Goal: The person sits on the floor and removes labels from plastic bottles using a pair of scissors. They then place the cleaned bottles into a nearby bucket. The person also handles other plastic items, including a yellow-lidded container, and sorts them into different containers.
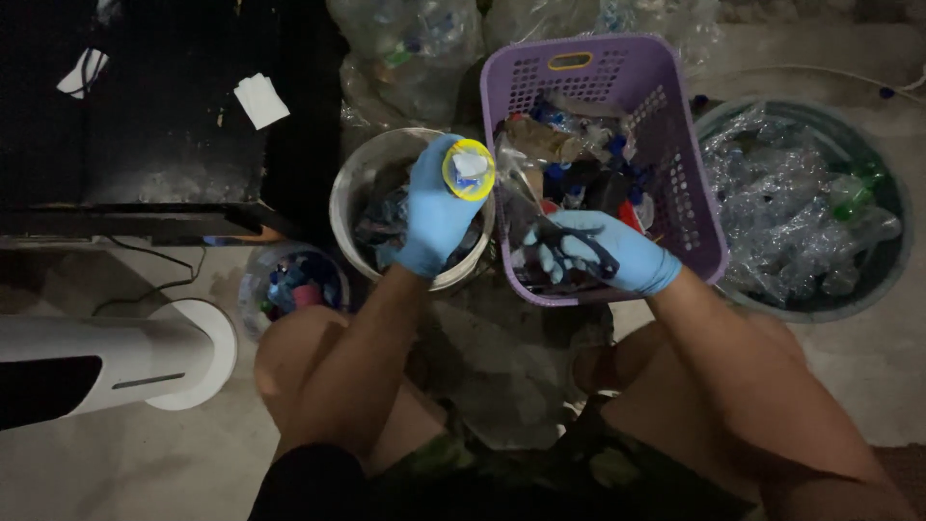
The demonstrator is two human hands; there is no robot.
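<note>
Bare knees at frame bottom, person squatting on floor. Left hand [436, 214], gloved, closed round a yellow-rimmed clear piece [469, 170], centre frame over the white bucket [359, 188]. Right hand [600, 253] gripping scissors [577, 241] at purple basket [691, 207] front. Risk: dim light + blades near fingers; slick plastic could slip, glove gets nicked.

both hands [434, 207] wear blue disposable gloves; bare forearms and knees; camouflage shorts [502, 468].
</note>
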